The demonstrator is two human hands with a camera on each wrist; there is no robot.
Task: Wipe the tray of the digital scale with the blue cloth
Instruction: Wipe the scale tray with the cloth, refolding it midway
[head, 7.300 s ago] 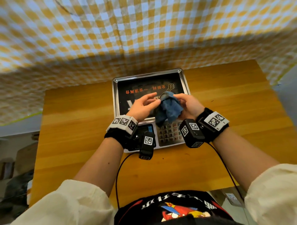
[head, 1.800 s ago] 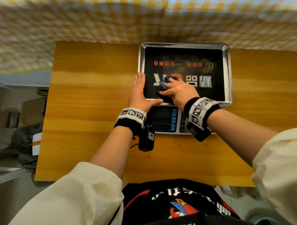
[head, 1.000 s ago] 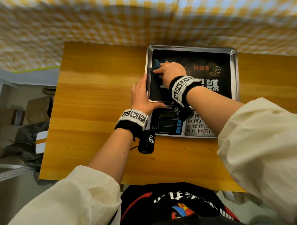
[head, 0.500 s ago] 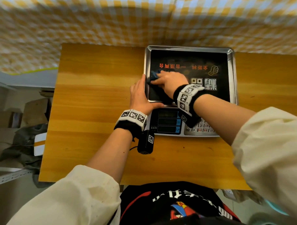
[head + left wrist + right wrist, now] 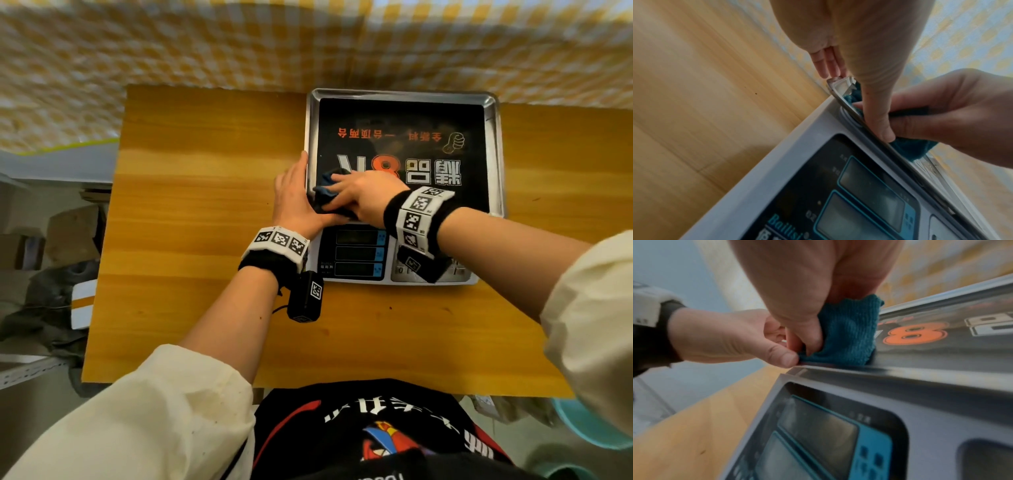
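The digital scale's steel tray (image 5: 494,154) with a black printed sheet lies at the table's far right. My right hand (image 5: 346,193) grips the bunched blue cloth (image 5: 324,192) and presses it into the tray's near-left corner. The right wrist view shows the cloth (image 5: 849,337) pinched under my thumb and fingers, down against the near rim. My left hand (image 5: 294,197) lies flat along the tray's left side. Its straight fingers (image 5: 828,65) run beside the rim, and its thumb (image 5: 877,116) rests across the near rim beside the cloth (image 5: 910,149).
The scale's display panel (image 5: 356,253) and keypad (image 5: 455,272) face me, the keypad partly under my right wrist. Bare wooden table (image 5: 205,205) spreads to the left and in front. A checked cloth (image 5: 205,44) hangs behind. Clutter lies on the floor at left.
My right hand has drawn the cloth from the tray's far-left area back along the left side to the near-left corner. The left hand has stayed at the tray's left edge.
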